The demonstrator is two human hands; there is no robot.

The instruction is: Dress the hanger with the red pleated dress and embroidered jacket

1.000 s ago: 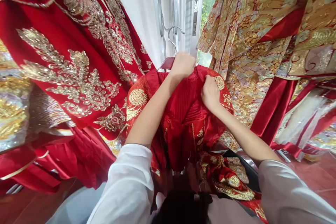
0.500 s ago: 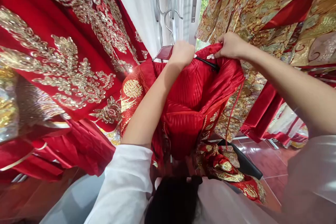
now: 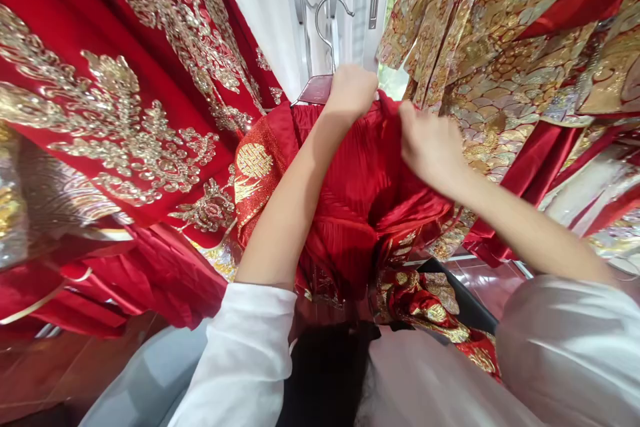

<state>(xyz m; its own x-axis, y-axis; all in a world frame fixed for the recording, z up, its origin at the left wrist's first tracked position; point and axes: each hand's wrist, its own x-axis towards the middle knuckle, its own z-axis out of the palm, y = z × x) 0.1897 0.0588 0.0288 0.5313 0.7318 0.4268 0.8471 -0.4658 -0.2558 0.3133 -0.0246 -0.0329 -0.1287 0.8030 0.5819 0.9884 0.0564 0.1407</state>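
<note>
A red embroidered jacket point(image 3: 345, 170) hangs in front of me, its pleated red inner side showing and a gold emblem on its left sleeve. Its hanger point(image 3: 318, 89) has a dark red flat body and a metal hook. My left hand point(image 3: 354, 92) is closed round the top of the hanger, just under the hook. At the jacket's right shoulder, my right hand point(image 3: 431, 143) has its fingers curled over the red cloth, slightly blurred. The hanger's right arm is covered by the cloth and my hands.
Red gowns with silver beading point(image 3: 150, 140) hang close on the left. Gold patterned garments point(image 3: 490, 73) hang on the right. Behind the hanger stand a white curtain point(image 3: 250, 7) and a door frame point(image 3: 373, 7). Embroidered red cloth point(image 3: 435, 310) lies low by a black object point(image 3: 467, 303).
My right hand has come down and inward, bringing the jacket's right shoulder over the hanger's black arm, which no longer shows. My left hand stays on the hanger.
</note>
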